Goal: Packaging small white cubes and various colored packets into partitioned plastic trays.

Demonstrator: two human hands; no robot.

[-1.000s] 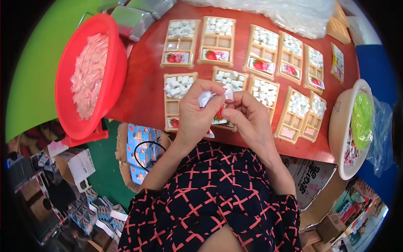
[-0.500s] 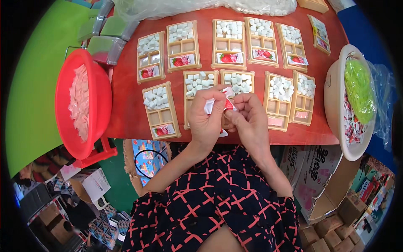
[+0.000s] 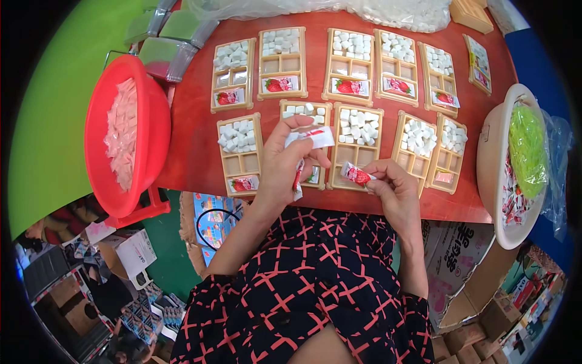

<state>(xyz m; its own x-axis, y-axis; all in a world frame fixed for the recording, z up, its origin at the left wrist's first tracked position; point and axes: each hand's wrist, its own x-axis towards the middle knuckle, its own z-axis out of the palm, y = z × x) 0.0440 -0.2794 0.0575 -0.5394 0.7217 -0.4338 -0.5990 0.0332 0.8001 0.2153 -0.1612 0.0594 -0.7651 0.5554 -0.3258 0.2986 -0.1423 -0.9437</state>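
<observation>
My left hand is closed on small white packets with red print. One packet is pinched at the fingertips, and another packet sticks out below the fingers. My right hand pinches the end of a strawberry-printed packet, which lies over the near end of a beige compartment tray. White marshmallow-like cubes fill that tray's far compartment. Beneath my left hand is a second tray, partly hidden, with white cubes and a packet at its near end.
Several similar trays with white cubes stand in two rows on the red table. A red basin of pink packets is at left. At right, a cream basin holds packets and a green bag. Clear plastic lies at the back.
My hands were together at the packets and are now apart. My right hand has brought one packet to the near end of the tray. The whole view has shifted slightly.
</observation>
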